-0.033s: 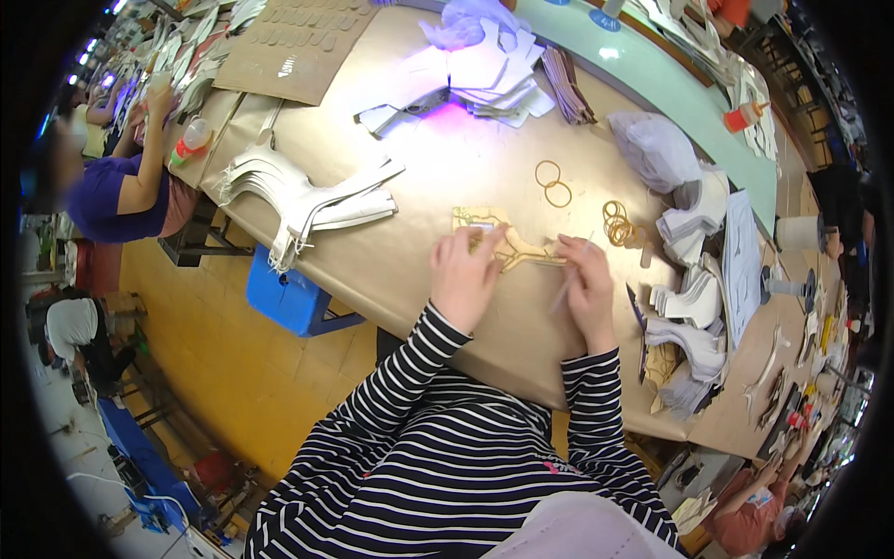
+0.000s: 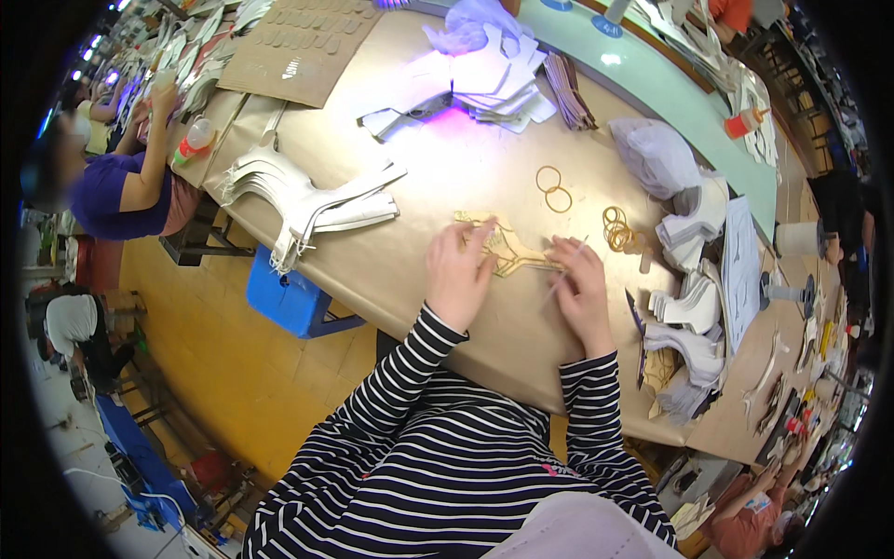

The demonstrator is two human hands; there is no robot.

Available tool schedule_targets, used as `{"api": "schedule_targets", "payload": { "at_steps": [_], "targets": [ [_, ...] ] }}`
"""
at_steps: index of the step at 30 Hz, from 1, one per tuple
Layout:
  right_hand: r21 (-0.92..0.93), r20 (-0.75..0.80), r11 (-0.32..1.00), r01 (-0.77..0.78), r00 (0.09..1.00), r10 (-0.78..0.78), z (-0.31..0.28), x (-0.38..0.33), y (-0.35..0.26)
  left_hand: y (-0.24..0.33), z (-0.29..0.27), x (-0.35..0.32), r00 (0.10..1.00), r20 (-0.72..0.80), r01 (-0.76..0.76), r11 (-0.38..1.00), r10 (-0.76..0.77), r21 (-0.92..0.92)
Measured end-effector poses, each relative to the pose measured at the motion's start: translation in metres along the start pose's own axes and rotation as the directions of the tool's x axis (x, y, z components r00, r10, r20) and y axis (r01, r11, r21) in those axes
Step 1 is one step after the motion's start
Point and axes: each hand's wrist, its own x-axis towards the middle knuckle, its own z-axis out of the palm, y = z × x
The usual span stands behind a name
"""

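Observation:
A pale yellow cut-out piece [image 2: 510, 250] with darker edge lines lies flat on the brown-covered table [image 2: 503, 345] in front of me. My left hand [image 2: 456, 270] rests on its left end, fingers apart, the fingertips covering part of it. At the other end, my right hand [image 2: 579, 287] is closed around a thin, pale pen-like stick [image 2: 552, 291], which slants between the fingers. The right fingertips are close to the piece's right end; whether they touch it I cannot tell.
Beyond the piece lie two rubber-band-like rings [image 2: 558, 198], with more rings [image 2: 616, 229] to their right. A stack of white cut pieces [image 2: 279, 186] sits left; more white pieces [image 2: 494, 79] lie at the back. A plastic bag [image 2: 652, 154] and curved pieces [image 2: 689, 303] line the right.
The left fingers have shifted slightly left and spread a little on the piece. The right hand has moved slightly left, still with the stick.

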Motion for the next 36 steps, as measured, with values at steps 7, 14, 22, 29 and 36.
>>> {"api": "schedule_targets", "payload": {
  "at_steps": [7, 14, 22, 29, 36],
  "targets": [
    [0.151, -0.142, 0.987, 0.046, 0.990, -0.025, 0.000, -0.004, 0.014, -0.042, 0.002, 0.024, 0.993, -0.116, 0.030, 0.995, -0.019, 0.098],
    [0.477, -0.539, 0.877, -0.063, 0.767, 0.348, -0.015, -0.013, 0.040, -0.052, -0.017, 0.050, 0.998, -0.034, 0.052, 0.998, -0.054, -0.044],
    [0.465, -0.438, 0.877, -0.120, 0.830, 0.346, 0.000, -0.011, 0.035, -0.072, -0.069, 0.174, 0.936, -0.049, 0.152, 0.524, -0.349, -0.838],
    [0.282, -0.352, 0.958, -0.057, 0.922, 0.158, -0.003, -0.006, 0.024, -0.086, -0.007, 0.242, 0.919, -0.143, 0.217, 0.776, -0.367, -0.592],
    [0.247, -0.020, 0.967, 0.065, 0.998, -0.062, -0.004, -0.003, 0.016, -0.047, 0.026, 0.161, 0.988, -0.119, 0.007, 0.799, -0.099, -0.602]
  ]
}}
